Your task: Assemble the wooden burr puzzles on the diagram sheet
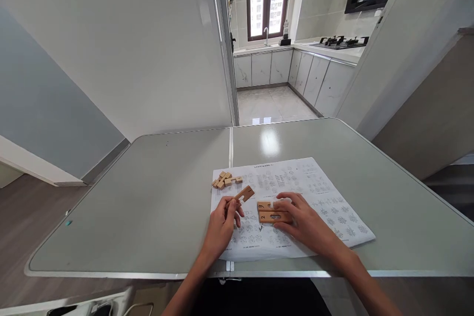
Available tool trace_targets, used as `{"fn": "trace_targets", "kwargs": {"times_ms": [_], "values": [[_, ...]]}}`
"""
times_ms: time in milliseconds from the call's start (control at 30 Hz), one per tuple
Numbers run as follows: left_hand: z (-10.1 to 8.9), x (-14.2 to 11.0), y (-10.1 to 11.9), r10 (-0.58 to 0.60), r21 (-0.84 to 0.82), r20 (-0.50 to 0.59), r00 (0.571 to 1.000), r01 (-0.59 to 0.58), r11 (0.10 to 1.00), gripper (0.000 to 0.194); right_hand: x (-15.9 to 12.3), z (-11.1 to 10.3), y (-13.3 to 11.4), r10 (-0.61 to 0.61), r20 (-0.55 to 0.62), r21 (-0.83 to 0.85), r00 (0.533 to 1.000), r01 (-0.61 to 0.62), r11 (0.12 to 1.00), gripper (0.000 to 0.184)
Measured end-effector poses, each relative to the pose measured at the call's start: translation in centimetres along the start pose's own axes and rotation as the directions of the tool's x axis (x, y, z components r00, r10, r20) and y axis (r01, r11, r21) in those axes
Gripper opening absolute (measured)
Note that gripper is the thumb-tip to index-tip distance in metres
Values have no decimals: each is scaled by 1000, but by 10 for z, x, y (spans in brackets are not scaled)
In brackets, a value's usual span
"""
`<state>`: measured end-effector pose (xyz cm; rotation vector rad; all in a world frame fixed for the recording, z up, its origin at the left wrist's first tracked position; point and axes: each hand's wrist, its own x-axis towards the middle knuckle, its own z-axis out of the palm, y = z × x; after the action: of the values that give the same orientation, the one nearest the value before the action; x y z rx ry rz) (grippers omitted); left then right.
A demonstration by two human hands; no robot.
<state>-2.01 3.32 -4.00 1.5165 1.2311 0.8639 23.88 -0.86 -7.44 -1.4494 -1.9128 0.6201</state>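
Between the thumb and fingers of my left hand (pixel 224 219) is a notched wooden puzzle piece (pixel 245 193), tilted up above the paper. My right hand (pixel 299 215) grips two wooden puzzle pieces lying side by side on the sheet; the nearer piece (pixel 267 217) is marked 2 and has a slot cut in it. The farther piece (pixel 263 206) also carries a dark mark, and the fingers hide its right end. Beyond my left hand, a small heap of wooden puzzle pieces (pixel 224 179) rests at the sheet's left edge.
A large printed instruction sheet (pixel 335 192) covered in small diagrams lies under both hands. It rests on a grey-green folding table (pixel 140 207) with a metal rim and a centre seam. Past the table's far edge, a doorway opens onto a kitchen with white cabinets (pixel 262 66).
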Motion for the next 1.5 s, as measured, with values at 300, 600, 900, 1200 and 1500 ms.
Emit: {"fn": "trace_targets", "kwargs": {"times_ms": [300, 600, 900, 1200, 1500], "values": [[18, -6, -5, -31, -227, 20, 999, 35, 973, 45, 0, 4, -5, -76, -9, -31, 997, 76, 997, 11], [17, -11, -6, -39, -223, -21, 999, 34, 974, 47, 0, 7, -15, -77, -6, -18, 997, 77, 997, 12], [16, -16, -2, 4, -281, -62, 998, -21, 959, 44, -6, 13, -26, 46, 20, 128, 999, -48, 991, 14], [23, -32, 17, 27, -245, 125, 992, 4, 969, 40, 2, 15, -57, 279, 248, 774, 928, -363, 520, 50], [29, -37, 27, -13, -28, 140, 990, 17, 999, 40, 2, 11, -69, 322, 207, 843, 924, -335, 420, 55]]}}
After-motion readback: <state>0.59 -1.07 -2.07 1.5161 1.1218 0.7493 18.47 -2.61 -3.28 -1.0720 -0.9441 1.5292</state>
